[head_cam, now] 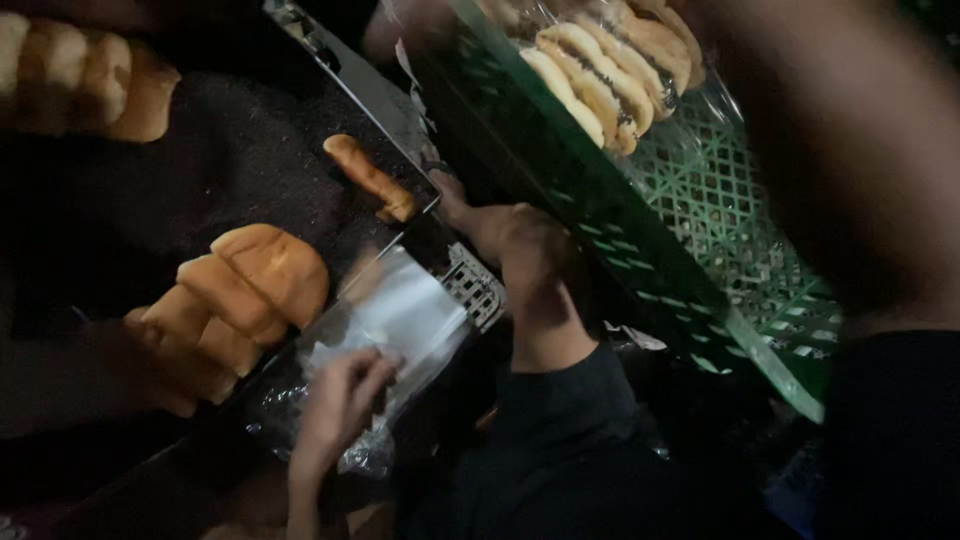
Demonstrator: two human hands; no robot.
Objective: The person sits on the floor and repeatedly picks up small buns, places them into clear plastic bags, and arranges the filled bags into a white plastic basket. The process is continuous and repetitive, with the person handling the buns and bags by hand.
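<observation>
My left hand (338, 405) comes up from the bottom and holds a clear plastic bag (405, 315) by its lower end. The bag lies over the near edge of a dark baking tray (365, 85). My right hand (515, 245), on a dark-sleeved arm, rests against the side wall of a green plastic crate (640, 265), one finger stretched toward the tray's corner. Whether it grips anything is not visible. A cluster of golden buns (245, 290) sits on the tray just left of the bag. A single long roll (370, 178) lies farther back.
More buns (85, 80) lie at the top left. Filled long rolls in clear wrap (600, 70) sit in the crate. A small metal grid (478, 288) lies between my hands. A large blurred arm (850, 160), owner unclear, fills the right side. The scene is dim.
</observation>
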